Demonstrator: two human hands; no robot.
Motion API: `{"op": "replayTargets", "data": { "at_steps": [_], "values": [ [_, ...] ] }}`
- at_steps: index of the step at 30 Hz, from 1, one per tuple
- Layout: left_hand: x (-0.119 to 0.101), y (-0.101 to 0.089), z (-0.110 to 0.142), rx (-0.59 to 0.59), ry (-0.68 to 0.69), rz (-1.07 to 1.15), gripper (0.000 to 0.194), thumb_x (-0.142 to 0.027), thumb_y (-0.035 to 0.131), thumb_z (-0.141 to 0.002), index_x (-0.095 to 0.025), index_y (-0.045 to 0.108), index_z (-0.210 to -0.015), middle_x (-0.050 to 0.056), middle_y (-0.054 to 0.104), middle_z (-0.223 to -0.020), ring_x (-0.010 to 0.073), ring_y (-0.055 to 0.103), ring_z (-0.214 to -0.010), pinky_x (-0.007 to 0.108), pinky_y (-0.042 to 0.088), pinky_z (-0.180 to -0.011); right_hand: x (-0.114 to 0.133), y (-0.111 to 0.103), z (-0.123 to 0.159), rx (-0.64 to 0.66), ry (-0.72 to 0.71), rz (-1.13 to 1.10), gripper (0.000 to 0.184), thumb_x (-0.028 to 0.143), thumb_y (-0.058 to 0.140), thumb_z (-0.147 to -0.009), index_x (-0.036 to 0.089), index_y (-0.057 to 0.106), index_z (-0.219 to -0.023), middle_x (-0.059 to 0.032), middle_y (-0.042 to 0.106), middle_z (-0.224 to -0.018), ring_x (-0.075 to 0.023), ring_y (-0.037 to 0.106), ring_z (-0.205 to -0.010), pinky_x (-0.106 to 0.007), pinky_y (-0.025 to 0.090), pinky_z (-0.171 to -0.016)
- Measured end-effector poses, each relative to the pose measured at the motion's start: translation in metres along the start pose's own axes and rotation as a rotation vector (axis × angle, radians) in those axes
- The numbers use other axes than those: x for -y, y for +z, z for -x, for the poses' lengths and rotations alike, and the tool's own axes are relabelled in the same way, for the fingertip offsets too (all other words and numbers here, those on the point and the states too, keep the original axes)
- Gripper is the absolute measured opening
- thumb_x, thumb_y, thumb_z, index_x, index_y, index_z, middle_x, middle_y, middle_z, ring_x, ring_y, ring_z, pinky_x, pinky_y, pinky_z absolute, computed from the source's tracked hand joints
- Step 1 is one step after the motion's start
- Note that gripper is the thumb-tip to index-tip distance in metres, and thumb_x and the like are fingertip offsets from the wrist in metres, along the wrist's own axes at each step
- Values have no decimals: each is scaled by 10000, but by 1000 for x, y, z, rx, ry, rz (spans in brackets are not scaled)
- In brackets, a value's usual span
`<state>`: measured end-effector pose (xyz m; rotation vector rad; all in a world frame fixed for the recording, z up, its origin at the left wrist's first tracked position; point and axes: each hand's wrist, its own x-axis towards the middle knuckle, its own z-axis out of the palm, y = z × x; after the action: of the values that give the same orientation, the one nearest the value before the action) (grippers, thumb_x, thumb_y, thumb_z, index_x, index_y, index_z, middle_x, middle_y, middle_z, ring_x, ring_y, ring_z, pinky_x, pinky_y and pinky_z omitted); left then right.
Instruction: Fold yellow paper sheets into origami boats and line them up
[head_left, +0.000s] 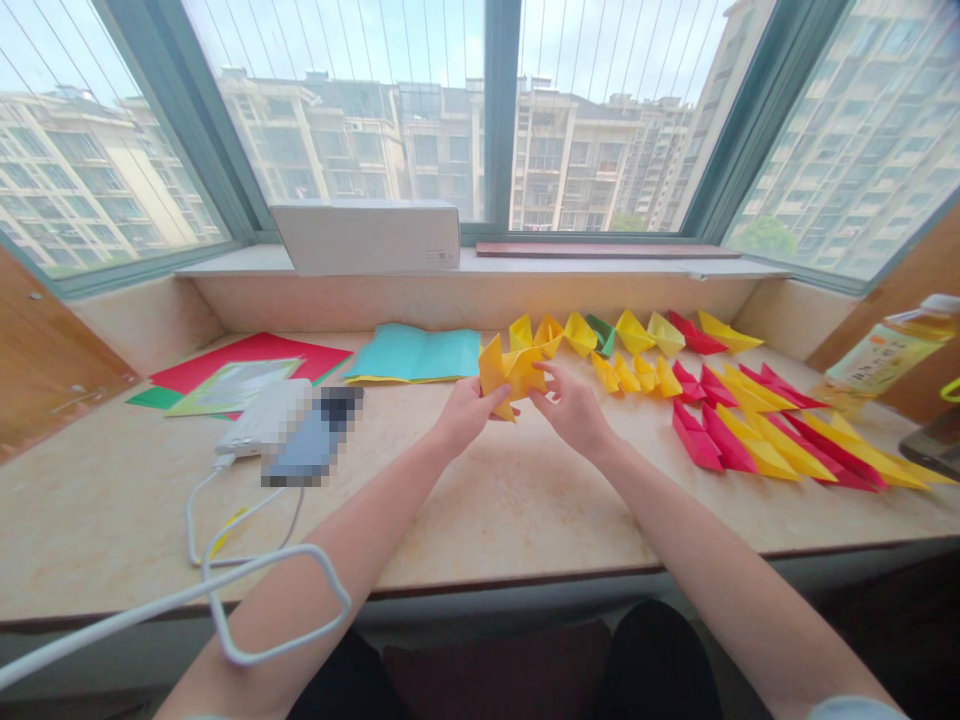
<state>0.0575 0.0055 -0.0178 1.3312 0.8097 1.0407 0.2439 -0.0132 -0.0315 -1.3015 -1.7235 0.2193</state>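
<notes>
Between my two hands, just above the counter, is a yellow folded paper with several pointed flaps sticking out. My left hand grips its left side, thumb across the front. The fingers of my right hand pinch its right edge. Behind it and to the right stand rows of folded paper boats, among them a yellow boat, a green boat and a red boat. Nearer on the right are longer red and yellow folded pieces.
Blue paper sheets lie behind my left hand, with red sheets farther left. A white power bank, a blurred phone and a white cable occupy the left. A bottle stands at right; a white box rests on the sill.
</notes>
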Motion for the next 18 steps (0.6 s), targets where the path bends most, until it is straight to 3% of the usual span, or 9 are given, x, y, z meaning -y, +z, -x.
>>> {"op": "replayTargets", "data": {
  "at_steps": [5,12,16,18],
  "values": [
    [-2,0,0,-15,1,14,319,-338,718,-816,-103,666,-1025,127,738,-975,193,716,-674,331,587,-652,2,0,-2,13,29,-122,316,242,631,-807,189,628,-1118,-84,748,-982,-223,706,-840,-342,556,-682],
    [-7,4,2,7,-28,61,291,-323,640,-881,-116,647,-1086,140,717,-1062,219,733,-745,350,580,-686,1,0,-4,54,28,-242,250,304,641,-837,210,678,-1065,-59,735,-997,-196,678,-823,-316,545,-666],
    [-6,4,1,-19,-30,128,346,-402,606,-901,-134,628,-1119,132,723,-1065,218,733,-759,344,585,-684,3,-4,-3,0,-78,-249,177,342,591,-899,229,715,-953,-64,692,-1026,-207,647,-933,-330,543,-722],
    [-4,4,0,-44,-29,148,357,-423,609,-895,-130,628,-1098,125,732,-1021,210,727,-752,333,588,-676,5,-5,-1,33,-185,-221,169,334,578,-917,249,722,-938,-66,658,-1064,-209,632,-974,-353,543,-780]
  ]
}}
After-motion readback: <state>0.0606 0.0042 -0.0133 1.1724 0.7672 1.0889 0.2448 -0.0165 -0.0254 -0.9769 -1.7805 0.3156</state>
